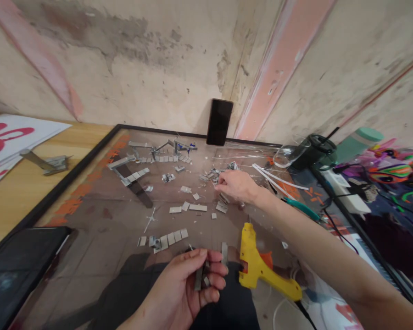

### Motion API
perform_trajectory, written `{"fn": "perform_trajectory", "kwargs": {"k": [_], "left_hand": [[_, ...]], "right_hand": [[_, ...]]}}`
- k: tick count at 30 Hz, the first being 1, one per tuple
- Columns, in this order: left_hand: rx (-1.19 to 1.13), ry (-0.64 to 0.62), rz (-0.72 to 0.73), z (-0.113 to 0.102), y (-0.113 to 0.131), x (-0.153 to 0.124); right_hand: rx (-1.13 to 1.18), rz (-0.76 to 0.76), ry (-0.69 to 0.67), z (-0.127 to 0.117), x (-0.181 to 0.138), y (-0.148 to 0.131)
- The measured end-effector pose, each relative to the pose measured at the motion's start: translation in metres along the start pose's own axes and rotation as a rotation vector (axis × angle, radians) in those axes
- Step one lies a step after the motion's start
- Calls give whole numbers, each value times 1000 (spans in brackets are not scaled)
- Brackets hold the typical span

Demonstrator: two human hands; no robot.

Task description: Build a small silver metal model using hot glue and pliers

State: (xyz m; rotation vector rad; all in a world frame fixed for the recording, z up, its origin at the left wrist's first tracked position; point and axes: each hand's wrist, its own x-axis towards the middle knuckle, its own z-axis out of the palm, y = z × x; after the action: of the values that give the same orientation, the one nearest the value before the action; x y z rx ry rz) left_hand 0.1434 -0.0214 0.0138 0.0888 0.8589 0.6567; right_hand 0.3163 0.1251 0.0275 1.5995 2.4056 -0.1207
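Close to me, my left hand (184, 286) is curled, palm up, around a few small grey pieces, among them a flat grey strip (198, 277). Farther off, my right hand (237, 184) reaches down to a heap of small grey scraps (213, 174), fingers bent together; what they pinch, if anything, is hidden. Just under that hand lies a small grey square (222, 207). A yellow hot glue gun (253, 266) rests right of my left hand. In front of the left hand is a row of joined grey squares (174, 239).
Grey strip assemblies (165, 151) stand at the back left of the glass tabletop (103, 211). A phone (220, 122) leans against the wall. To the right are teal-handled pliers (303, 208), white sticks (278, 178), a dark cup (313, 151) and a power strip (346, 192).
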Motion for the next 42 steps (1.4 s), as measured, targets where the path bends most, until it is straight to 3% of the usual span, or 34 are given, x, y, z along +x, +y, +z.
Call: {"fn": "perform_trajectory", "kwargs": {"k": [6, 14, 23, 28, 35, 42], "left_hand": [[-10, -9, 0, 0, -1, 0], [-35, -63, -13, -4, -3, 2], [7, -26, 5, 0, -2, -1], [7, -36, -14, -1, -1, 0], [-3, -42, -17, -2, -3, -1], [-14, -63, -23, -2, 0, 0]], "right_hand": [[-10, 31, -6, 4, 9, -3], [34, 55, -33, -1, -4, 17], [-79, 275, 112, -2, -5, 25], [-80, 313, 159, -12, -12, 18], [133, 96, 97, -10, -3, -4], [596, 140, 75, 3, 9, 16]]}}
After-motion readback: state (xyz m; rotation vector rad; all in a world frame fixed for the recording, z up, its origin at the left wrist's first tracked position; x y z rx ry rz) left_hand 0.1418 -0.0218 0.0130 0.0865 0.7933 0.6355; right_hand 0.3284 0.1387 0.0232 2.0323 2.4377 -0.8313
